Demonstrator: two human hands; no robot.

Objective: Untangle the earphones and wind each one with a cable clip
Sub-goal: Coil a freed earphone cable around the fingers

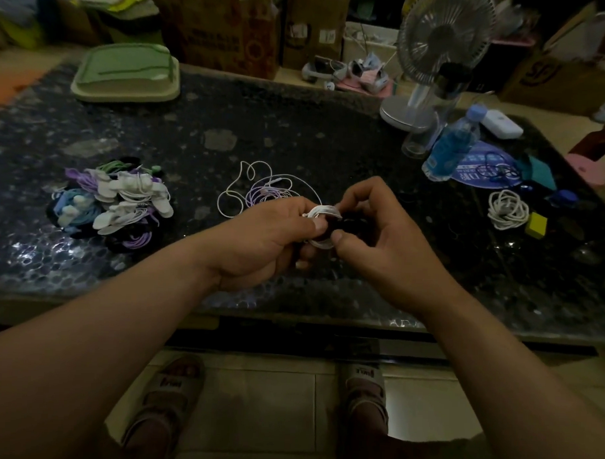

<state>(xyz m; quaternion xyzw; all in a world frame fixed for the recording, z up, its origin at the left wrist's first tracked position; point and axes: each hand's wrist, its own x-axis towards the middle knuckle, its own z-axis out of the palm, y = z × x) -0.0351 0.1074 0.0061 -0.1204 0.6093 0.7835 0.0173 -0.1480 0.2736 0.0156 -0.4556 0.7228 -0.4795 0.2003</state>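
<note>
Above the near middle of the dark table, my left hand point(270, 238) grips a coiled white earphone point(324, 213). My right hand point(380, 228) pinches the same coil from the right, thumb below and fingers above, with something dark between the fingers. Just behind the hands lies a loose tangle of white and purple earphones point(261, 190) on the table. At the left sits a pile of wound earphones with white clips point(113, 202), in white, purple, blue, green and black.
A green lidded box point(126, 73) stands at the back left. At the right are a desk fan point(438, 45), a blue bottle point(451, 145), a glass tumbler point(432, 110), a white cable coil point(507, 209) and a yellow block point(536, 225). Cardboard boxes line the back.
</note>
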